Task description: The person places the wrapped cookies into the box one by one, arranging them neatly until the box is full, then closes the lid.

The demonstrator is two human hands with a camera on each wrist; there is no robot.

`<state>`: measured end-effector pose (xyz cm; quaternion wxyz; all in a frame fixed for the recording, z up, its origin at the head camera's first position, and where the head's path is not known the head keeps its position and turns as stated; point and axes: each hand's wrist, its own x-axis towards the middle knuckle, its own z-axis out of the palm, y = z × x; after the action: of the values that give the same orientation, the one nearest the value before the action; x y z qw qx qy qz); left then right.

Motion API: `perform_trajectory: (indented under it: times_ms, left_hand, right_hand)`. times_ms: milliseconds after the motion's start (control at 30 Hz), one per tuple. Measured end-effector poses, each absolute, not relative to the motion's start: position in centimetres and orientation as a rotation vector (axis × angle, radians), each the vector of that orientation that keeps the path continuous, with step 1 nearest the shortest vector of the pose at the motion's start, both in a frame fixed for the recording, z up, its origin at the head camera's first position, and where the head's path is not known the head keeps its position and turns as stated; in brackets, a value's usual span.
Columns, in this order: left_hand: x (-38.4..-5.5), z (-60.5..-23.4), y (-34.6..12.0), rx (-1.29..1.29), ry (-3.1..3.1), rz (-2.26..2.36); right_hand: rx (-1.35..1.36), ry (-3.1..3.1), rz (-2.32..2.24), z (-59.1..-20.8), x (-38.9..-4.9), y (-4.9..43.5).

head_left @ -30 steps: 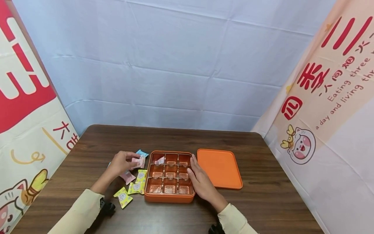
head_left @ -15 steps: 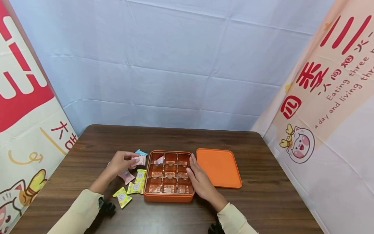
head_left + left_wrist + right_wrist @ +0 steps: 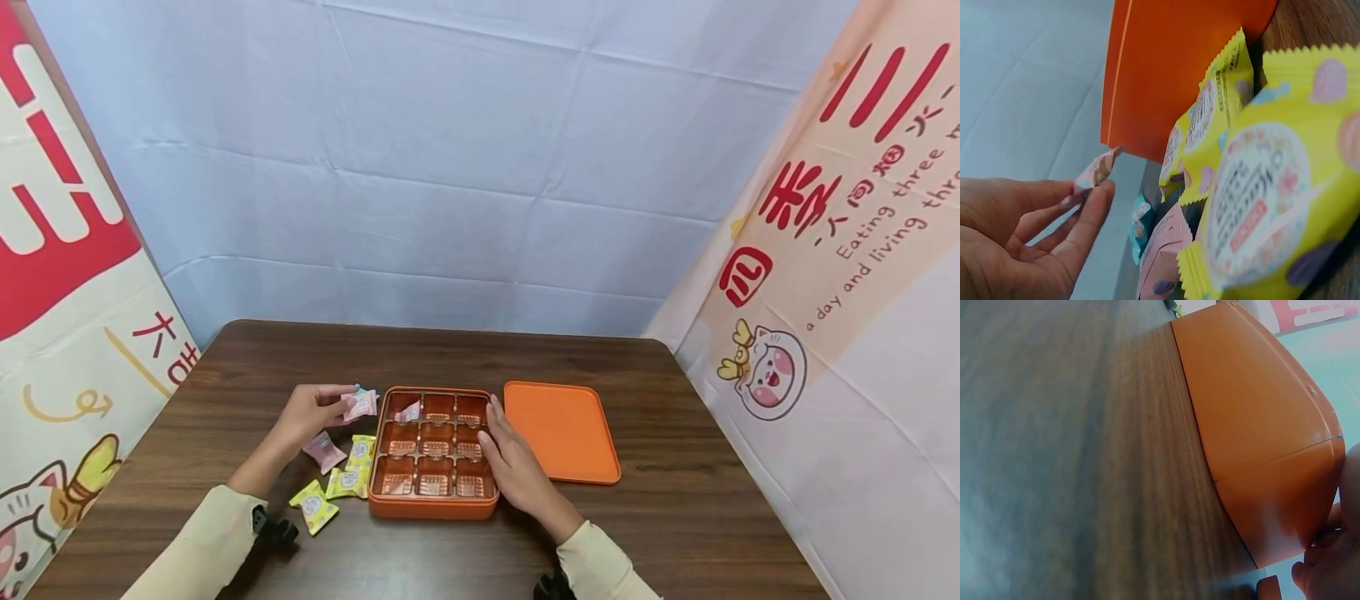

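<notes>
- Presently the left hand (image 3: 307, 417) has a pale pink packet (image 3: 361, 405) pinched between thumb and fingertips, out at the hand's right-hand end; in the head view the packet partly covers a blue packet (image 3: 367, 390) just past those fingertips
- Just on the near side of the left hand, below its fingers, a darker pink packet (image 3: 325, 452) lies on the brown table (image 3: 675, 517); a little farther to the hand's near right come two yellow packets, an upper one (image 3: 362, 451) and a lower one (image 3: 348, 481), close together; a third yellow packet (image 3: 314, 507) lies apart from them, nearer the person than the hand
- Right of the left hand, and left of the right hand (image 3: 517, 467), stands the orange box (image 3: 433, 508), upright, with nine compartments; its far-left compartment, nearest the left hand's fingertips, holds a pink-and-white packet (image 3: 408, 412)
- As for the right hand, its fingers are stretched out and rest along the right side of the box, touching it, with the thumb at the rim; it is laid on rather than clenched
- Beyond the right hand, to its far right, lies a flat orange lid (image 3: 562, 433); cream sleeves (image 3: 198, 542) reach down to both wrists; a pale blue cloth (image 3: 450, 167) hangs well past both hands
</notes>
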<state>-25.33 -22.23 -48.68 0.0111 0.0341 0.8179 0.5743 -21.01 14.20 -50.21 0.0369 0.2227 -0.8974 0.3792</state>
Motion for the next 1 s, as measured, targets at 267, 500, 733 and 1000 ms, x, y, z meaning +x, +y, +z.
perform_trajectory:
  times_ms: [267, 500, 733, 1000]
  left_hand:
    - [-25.24, -48.65, -22.18, 0.063, 2.415, 1.960]
    - [-25.25, -48.31, -22.24, 0.010, 2.322, 1.986]
    - [-25.52, -48.14, -22.41, 0.003, 2.291, 1.984]
    - [-25.65, -48.00, -22.45, -0.039, 2.236, 2.019]
  right_hand:
    - [0.696, -2.742, 1.170, -50.14, -20.89, 14.15]
    - [0.679, -2.768, 1.177, -50.10, -20.93, 14.21]
    - [0.685, -2.759, 1.162, -50.12, -20.94, 14.21]
    - [0.687, -2.748, 1.173, -50.10, -20.86, 14.21]
